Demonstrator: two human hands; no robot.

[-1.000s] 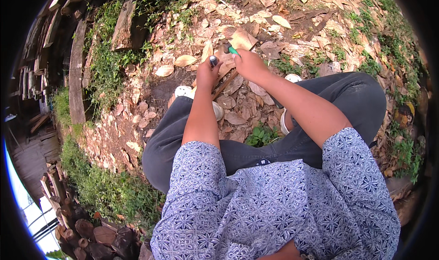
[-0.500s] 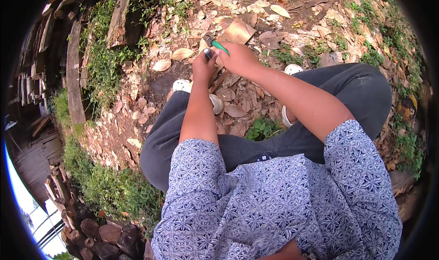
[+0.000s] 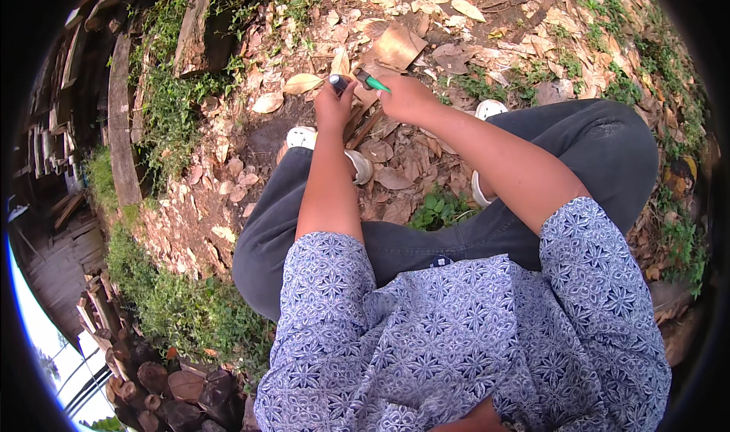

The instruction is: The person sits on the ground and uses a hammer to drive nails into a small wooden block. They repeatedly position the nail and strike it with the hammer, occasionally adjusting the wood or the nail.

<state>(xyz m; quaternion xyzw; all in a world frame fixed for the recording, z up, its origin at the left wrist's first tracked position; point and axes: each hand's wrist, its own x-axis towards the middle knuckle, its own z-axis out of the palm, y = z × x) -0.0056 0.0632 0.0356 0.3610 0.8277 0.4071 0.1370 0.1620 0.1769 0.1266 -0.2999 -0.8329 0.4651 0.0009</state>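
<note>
My left hand is closed round an upright dark, short rod-like tool with a pale round end; its lower part is hidden by my fingers. Just to the right, my right hand grips a hammer by its green handle. The dark metal head points up and left, close beside the rod's end but apart from it. Below my hands, narrow brown wood strips show among the leaves between my feet.
Dry leaves cover the ground around my white shoes. A flat brown piece lies beyond my hands. Wooden posts and green plants stand at left, with stacked logs at the lower left.
The hammer and my right hand have shifted slightly right and down, so its head no longer overlaps the space above the rod. My left hand has moved slightly left and up.
</note>
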